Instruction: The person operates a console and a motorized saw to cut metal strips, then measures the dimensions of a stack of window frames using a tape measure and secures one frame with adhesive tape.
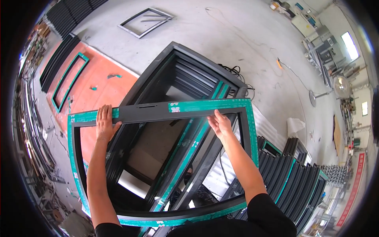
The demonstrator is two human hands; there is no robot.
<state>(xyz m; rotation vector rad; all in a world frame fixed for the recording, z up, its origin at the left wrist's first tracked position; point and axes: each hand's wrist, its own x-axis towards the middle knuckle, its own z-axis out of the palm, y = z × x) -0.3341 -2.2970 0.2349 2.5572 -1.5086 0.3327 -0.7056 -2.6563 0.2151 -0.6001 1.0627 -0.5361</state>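
Note:
A dark grey window frame (138,113) with green protective tape lies across the view in front of me, raised over other frames. My left hand (105,125) grips its far bar near the left corner, fingers laid over the top and thumb at the inner edge. Towards the right corner, my right hand (221,125) holds the same bar, its fingertips on the inner edge. A narrow slot shows in the bar between my hands. Through the opening, a stack of larger dark frames (173,51) and several green-taped bars (183,162) are visible, partly covered by the held frame.
Many dark frames (290,181) stand in a row at the right. An orange sheet (104,73) on the left bears a green-taped frame (59,91). A grey frame (136,34) lies on the far floor. A pedestal fan (342,87) and cables (237,73) are at the right.

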